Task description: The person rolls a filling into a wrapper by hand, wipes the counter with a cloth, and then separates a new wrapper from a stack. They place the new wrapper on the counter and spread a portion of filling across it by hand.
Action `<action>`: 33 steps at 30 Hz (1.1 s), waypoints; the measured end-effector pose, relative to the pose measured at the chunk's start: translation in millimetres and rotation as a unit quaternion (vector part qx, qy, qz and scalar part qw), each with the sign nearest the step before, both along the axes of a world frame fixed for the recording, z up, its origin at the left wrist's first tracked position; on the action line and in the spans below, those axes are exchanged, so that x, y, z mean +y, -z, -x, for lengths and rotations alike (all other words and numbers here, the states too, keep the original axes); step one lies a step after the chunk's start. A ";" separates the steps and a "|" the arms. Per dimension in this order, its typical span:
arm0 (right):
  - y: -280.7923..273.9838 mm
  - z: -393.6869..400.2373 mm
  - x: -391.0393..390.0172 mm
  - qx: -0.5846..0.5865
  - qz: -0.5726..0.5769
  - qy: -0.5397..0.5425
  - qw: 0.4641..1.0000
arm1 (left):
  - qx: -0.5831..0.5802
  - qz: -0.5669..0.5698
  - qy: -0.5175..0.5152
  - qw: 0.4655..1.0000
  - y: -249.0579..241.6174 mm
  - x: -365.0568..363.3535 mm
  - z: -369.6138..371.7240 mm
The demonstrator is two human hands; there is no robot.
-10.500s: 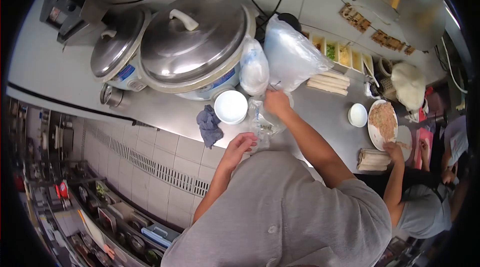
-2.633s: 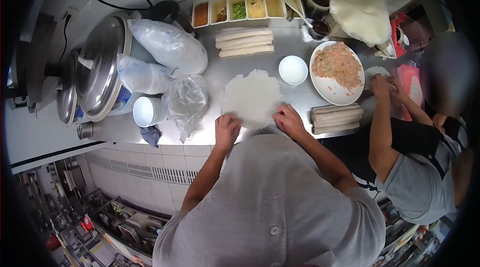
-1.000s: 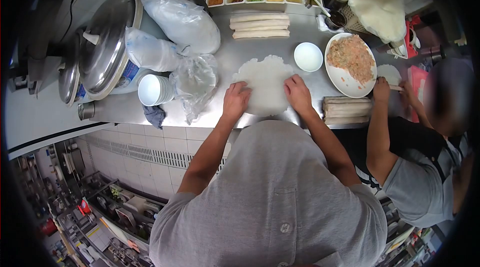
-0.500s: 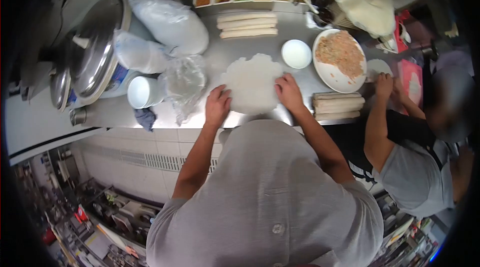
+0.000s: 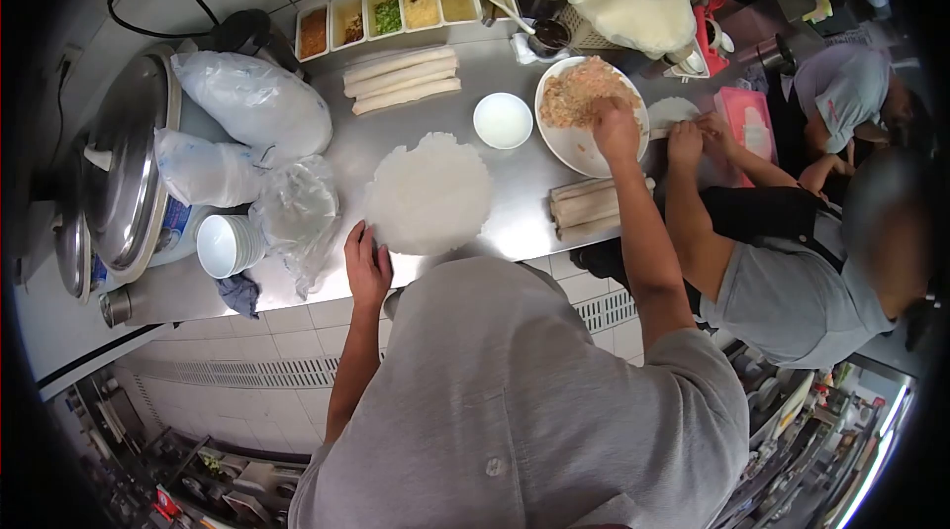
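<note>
A thin round dough sheet (image 5: 430,194) with a ragged edge lies flat on the steel counter. My left hand (image 5: 367,267) rests at the counter's front edge, beside the sheet's lower left rim, with its fingers apart and nothing held. On the right is a white oval plate (image 5: 571,147) with orange-pink minced filling (image 5: 576,94) heaped at its far side. My right hand (image 5: 617,128) reaches over the plate, its fingers curled into the filling; the fingertips are partly hidden. A white bowl (image 5: 502,121) with pale contents stands between sheet and plate.
Rolled dough sticks (image 5: 404,80) lie behind the sheet; more rolls (image 5: 594,207) sit near my right forearm. Condiment tubs (image 5: 421,9) line the back. Plastic bags (image 5: 252,103) and stacked bowls (image 5: 230,245) stand left. A co-worker's hands (image 5: 688,141) work at close right.
My right hand has left the dough sheet's right edge and moved to the filling on the plate. My left hand has drawn slightly back from the sheet. The view has shifted right.
</note>
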State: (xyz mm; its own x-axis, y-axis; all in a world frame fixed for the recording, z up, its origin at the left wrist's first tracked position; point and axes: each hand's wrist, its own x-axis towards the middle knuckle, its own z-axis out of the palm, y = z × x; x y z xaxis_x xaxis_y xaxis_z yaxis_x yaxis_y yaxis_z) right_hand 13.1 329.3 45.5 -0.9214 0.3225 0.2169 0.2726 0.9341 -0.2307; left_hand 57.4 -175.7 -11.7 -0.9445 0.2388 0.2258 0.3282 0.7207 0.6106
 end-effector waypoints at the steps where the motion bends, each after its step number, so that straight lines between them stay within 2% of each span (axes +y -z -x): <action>1: 4.3 -3.1 9.7 0.003 -0.002 0.061 0.998 | -0.001 -0.003 -0.002 1.000 1.2 0.2 0.8; 5: 23.0 -10.8 22.4 -0.010 0.033 0.131 0.991 | 0.012 0.008 -0.001 1.000 1.2 0.7 0.8; 8: 34.2 -9.8 15.5 0.009 -0.016 0.149 0.989 | 0.022 0.011 0.009 1.000 3.8 -0.4 1.1; 11: 30.7 -6.4 11.1 -0.055 0.013 0.215 0.975 | 0.018 0.017 0.011 1.000 1.6 -0.2 0.7; 13: 35.8 -7.7 18.4 -0.056 -0.041 0.207 0.976 | 0.029 0.022 0.011 0.999 1.9 1.6 1.8; 23: 28.7 -15.0 49.4 -0.068 -0.020 0.145 0.987 | 0.004 0.017 -0.001 1.000 0.5 1.0 0.2; 25: 24.3 -14.5 51.7 -0.098 0.069 0.154 0.981 | 0.009 0.018 0.003 1.000 -0.4 0.2 0.0; 28: 25.8 -17.2 58.7 -0.043 0.020 0.094 0.994 | -0.002 0.024 0.002 1.000 -0.6 0.2 0.7; 32: 27.6 -21.4 69.6 -0.026 0.064 0.115 0.991 | 0.013 0.022 0.007 1.000 0.2 0.2 1.4; 33: 37.4 -24.8 79.6 -0.023 0.138 0.133 0.981 | 0.005 0.022 0.004 1.000 0.4 0.3 0.8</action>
State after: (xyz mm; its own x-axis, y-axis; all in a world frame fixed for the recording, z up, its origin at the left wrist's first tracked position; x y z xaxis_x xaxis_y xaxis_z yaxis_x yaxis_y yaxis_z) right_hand 37.9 408.9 8.1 -0.8037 0.5932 0.0468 0.5144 0.7321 -0.4465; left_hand 56.6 -175.4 -12.1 -0.9406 0.2554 0.2237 0.3389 0.7445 0.5752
